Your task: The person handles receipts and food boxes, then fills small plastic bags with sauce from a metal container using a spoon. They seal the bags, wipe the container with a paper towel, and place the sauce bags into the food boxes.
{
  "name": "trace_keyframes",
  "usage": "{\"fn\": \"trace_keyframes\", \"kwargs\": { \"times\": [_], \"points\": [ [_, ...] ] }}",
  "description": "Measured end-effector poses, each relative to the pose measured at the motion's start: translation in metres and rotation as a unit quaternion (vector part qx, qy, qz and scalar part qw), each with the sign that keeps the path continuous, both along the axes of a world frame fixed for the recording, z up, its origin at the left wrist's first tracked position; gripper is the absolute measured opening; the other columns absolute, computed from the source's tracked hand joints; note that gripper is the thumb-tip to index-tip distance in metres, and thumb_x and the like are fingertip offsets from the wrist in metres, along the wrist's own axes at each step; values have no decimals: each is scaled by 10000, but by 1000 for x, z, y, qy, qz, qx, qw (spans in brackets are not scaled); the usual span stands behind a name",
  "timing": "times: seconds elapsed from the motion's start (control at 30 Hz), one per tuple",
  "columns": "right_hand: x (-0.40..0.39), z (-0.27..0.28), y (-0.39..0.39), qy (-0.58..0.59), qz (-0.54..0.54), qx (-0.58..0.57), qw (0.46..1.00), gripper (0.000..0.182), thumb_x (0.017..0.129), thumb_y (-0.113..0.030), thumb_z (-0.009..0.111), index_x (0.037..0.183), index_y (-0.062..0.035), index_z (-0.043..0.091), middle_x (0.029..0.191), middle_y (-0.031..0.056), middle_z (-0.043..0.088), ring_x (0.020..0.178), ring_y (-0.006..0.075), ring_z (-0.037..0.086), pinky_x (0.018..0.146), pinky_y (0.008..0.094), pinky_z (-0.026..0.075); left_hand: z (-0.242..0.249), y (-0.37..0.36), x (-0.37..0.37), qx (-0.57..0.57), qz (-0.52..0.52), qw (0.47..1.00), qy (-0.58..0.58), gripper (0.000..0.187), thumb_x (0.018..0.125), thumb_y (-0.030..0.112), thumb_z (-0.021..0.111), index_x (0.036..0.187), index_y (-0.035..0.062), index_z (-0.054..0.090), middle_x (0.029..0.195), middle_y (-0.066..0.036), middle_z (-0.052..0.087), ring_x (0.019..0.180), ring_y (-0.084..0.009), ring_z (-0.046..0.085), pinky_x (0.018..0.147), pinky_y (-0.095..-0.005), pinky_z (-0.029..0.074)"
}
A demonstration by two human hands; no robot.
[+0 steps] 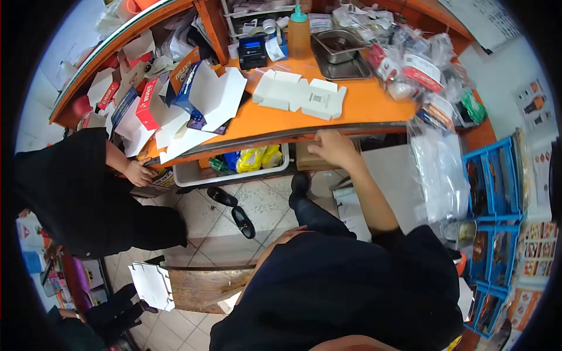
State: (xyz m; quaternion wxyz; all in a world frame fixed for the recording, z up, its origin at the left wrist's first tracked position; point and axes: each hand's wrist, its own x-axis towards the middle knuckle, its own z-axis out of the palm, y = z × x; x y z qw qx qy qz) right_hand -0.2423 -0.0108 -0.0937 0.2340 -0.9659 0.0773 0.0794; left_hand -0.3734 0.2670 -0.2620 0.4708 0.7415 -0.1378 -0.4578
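My right hand [333, 148] is at the front edge of the orange counter [275, 121], its fingers curled in; what they hold, if anything, is too small to make out. Behind it on the counter lies a flat unfolded white carton [300, 95]. Below the hand, under the counter, is a brown cardboard box [321, 159]. My left hand [291, 234] rests on my thigh near the hem of my dark shirt, mostly hidden by it, so its fingers are unclear.
Folded cartons [205, 93] crowd the counter's left. A sauce bottle [298, 35], steel trays [339, 50] and plastic-wrapped packs [421, 70] stand behind. A co-worker's hand [140, 174] touches the counter's left edge. Black shoes [243, 222] lie on the floor; blue crates [494, 181] stand right.
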Motion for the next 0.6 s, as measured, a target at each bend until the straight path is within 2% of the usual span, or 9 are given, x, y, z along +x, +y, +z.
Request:
{"fn": "trace_keyframes", "kwargs": {
  "times": [0.1, 0.17, 0.2, 0.27, 0.33, 0.4, 0.5, 0.57, 0.6],
  "points": [
    [137, -52, -18, -95, -26, -32, 995, 258, 853, -185, 587, 977, 32, 652, 1022, 220, 650, 1040, 394, 598, 820, 472, 493, 1, -15, 51, 68, 44, 995, -50, 352, 875, 329, 624, 1158, 123, 662, 1128, -162, 652, 1038, -288, 631, 885, -371, 480],
    [228, -93, -35, -181, -67, -131, 972, 199, 846, -123, 570, 953, 8, 674, 1011, 200, 656, 1017, 366, 600, 801, 441, 471, 10, -17, 79, 118, 72, 979, -148, 349, 880, 290, 624, 1181, 115, 648, 1139, -154, 654, 1067, -279, 626, 903, -382, 477],
    [265, -101, -46, -184, -70, -131, 972, 199, 846, -123, 570, 953, 8, 674, 1011, 200, 656, 1017, 366, 600, 801, 441, 471, 15, -19, 96, 163, 100, 951, -241, 351, 885, 251, 624, 1204, 107, 634, 1151, -147, 657, 1097, -270, 620, 921, -392, 474],
    [315, -111, -69, -207, 22, -359, 910, 176, 812, -132, 599, 920, -31, 696, 1002, 154, 667, 1000, 294, 578, 811, 383, 408, 33, -26, 135, 97, 133, 967, -195, 339, 891, 206, 614, 1217, 114, 625, 1148, -144, 661, 1106, -263, 618, 920, -384, 473],
    [332, -115, -89, -162, 48, -376, 911, 174, 801, -133, 595, 909, -45, 700, 982, 134, 669, 991, 255, 561, 812, 360, 378, 60, -36, 170, 14, 179, 977, -117, 303, 924, 124, 566, 1223, 113, 617, 1144, -122, 670, 1091, -234, 626, 906, -360, 472],
    [342, -111, -99, -116, 70, -389, 911, 174, 791, -135, 592, 898, -58, 705, 961, 114, 672, 981, 217, 545, 813, 336, 348, 73, -46, 204, -17, 195, 972, -133, 289, 932, 136, 565, 1215, 106, 617, 1148, -112, 670, 1082, -224, 627, 902, -355, 470],
    [324, -105, -97, -149, 58, -330, 930, 178, 794, -126, 577, 902, -66, 705, 931, 81, 675, 987, 215, 539, 837, 369, 340, 79, -63, 247, -111, 267, 950, -121, 247, 976, 137, 526, 1185, 40, 614, 1099, -63, 665, 1025, -141, 607, 874, -276, 461],
    [316, -113, -100, -341, -3, -323, 883, 174, 814, -151, 566, 750, -73, 708, 885, 48, 686, 1053, 176, 494, 833, 364, 328, 81, -83, 280, -186, 264, 935, -146, 232, 974, 148, 525, 1152, 35, 621, 1062, -47, 674, 996, -150, 620, 845, -290, 470],
    [313, -107, -100, -295, -19, -371, 880, 178, 823, -154, 552, 792, -73, 708, 876, 33, 681, 1042, 180, 499, 828, 368, 330, 87, -92, 296, -188, 251, 939, -142, 232, 974, 148, 525, 1152, 35, 621, 1062, -47, 674, 996, -150, 620, 845, -290, 470]
  ]
}}
